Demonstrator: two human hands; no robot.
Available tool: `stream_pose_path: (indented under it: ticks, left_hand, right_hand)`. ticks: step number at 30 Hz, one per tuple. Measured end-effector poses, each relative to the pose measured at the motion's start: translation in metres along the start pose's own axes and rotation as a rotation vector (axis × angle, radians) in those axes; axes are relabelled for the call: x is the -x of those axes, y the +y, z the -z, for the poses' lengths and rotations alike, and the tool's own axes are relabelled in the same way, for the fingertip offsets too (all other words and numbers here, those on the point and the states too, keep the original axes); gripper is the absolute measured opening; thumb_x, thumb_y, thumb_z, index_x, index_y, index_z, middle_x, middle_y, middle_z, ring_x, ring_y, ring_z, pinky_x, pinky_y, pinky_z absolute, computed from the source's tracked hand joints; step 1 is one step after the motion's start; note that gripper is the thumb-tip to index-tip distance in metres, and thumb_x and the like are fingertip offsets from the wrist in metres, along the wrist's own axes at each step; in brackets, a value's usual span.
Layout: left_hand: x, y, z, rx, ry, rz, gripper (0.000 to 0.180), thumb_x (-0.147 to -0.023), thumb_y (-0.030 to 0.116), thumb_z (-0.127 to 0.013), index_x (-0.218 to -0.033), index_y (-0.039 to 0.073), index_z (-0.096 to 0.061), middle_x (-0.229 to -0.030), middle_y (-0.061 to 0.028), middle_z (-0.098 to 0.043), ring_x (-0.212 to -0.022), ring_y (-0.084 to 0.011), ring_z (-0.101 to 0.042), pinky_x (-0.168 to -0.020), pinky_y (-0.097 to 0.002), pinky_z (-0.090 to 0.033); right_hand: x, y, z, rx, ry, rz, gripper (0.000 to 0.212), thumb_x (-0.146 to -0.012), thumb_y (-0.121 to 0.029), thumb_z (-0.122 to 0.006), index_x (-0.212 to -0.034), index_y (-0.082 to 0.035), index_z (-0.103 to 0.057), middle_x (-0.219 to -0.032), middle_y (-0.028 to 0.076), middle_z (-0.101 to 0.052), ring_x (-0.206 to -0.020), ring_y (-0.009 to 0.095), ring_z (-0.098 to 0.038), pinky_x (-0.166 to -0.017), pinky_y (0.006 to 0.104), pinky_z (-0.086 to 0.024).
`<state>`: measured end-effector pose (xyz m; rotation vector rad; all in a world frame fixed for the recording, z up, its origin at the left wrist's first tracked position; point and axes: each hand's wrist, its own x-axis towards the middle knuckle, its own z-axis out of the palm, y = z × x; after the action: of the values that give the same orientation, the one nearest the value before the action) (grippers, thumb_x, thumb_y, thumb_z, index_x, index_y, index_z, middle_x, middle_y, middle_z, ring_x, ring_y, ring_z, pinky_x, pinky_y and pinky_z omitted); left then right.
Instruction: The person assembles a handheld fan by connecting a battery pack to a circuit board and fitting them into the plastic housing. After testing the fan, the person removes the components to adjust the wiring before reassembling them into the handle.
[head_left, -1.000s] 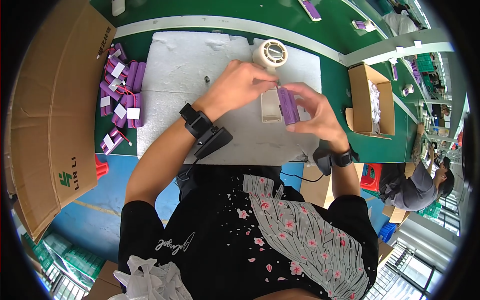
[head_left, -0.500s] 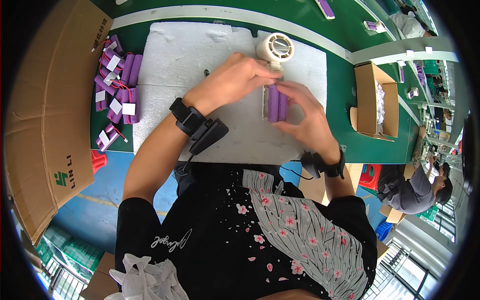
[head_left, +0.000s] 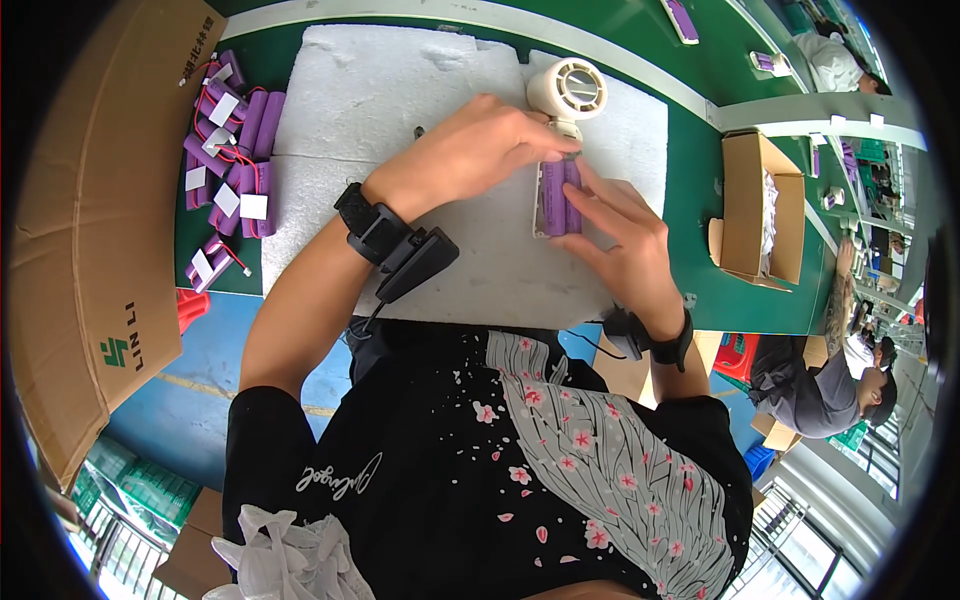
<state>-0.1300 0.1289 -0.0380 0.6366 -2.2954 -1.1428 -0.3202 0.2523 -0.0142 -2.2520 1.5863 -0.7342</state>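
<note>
A cream handheld fan (head_left: 567,88) lies on the white foam sheet, its round head away from me and its handle open toward me. Two purple battery cells joined as a battery pack (head_left: 561,200) sit in or over the open handle; its thin cream rim shows along their left side. My left hand (head_left: 468,146) reaches across from the left, thumb and fingers pinched at the fan's neck, above the cells; what lies between the fingertips is hidden. My right hand (head_left: 628,238) grips the pack and handle from the right, thumb by the lower end, fingers along the side.
Several purple battery packs (head_left: 262,135) with red wires and white pads lie left of the foam sheet (head_left: 340,110). A tall cardboard carton (head_left: 110,230) stands at far left. An open cardboard box (head_left: 740,210) holds white pieces at right. Another person (head_left: 815,385) sits further right.
The fingers of my right hand have straightened and shifted along the pack's right side. My left hand stays pinched at the neck. The whole view has shifted slightly.
</note>
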Motion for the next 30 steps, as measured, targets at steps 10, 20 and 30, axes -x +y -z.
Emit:
stream_pose_path:
  ticks: [10, 20, 30]
  left_hand:
    - [0.002, 0.001, 0.001, 0.013, -0.01, 0.057, 0.035, -0.08, 0.018, -0.076, -0.115, 0.016, -0.071, -0.07, -0.0096, -0.066, -0.059, -0.0142, -0.057, -0.061, -0.0271, -0.047]
    - [-0.002, 0.004, 0.002, 0.053, -0.034, 0.16, 0.045, -0.07, 0.019, -0.084, -0.113, 0.017, -0.072, -0.066, -0.0038, -0.065, -0.057, -0.0094, -0.053, -0.058, -0.025, -0.045]
    - [0.0, 0.0, 0.0, 0.154, -0.027, 0.178, 0.045, -0.068, 0.018, -0.083, -0.112, 0.016, -0.073, -0.067, -0.0039, -0.066, -0.059, -0.0086, -0.055, -0.058, -0.0243, -0.046]
  right_hand:
    - [-0.004, -0.003, -0.003, -0.073, 0.015, -0.096, 0.044, -0.058, -0.003, -0.086, -0.095, -0.001, -0.064, -0.127, 0.014, -0.058, -0.094, 0.028, -0.065, -0.08, 0.0353, -0.056]
    - [-0.022, -0.009, 0.0, -0.129, -0.091, -0.228, 0.054, -0.056, 0.0, -0.085, -0.101, -0.005, -0.055, -0.122, 0.01, -0.05, -0.093, 0.027, -0.063, -0.077, 0.0349, -0.055]
    - [-0.02, -0.011, 0.0, -0.192, -0.076, -0.186, 0.076, -0.055, -0.001, -0.085, -0.123, -0.009, -0.053, -0.123, 0.011, -0.049, -0.103, 0.029, -0.058, -0.081, 0.0349, -0.052]
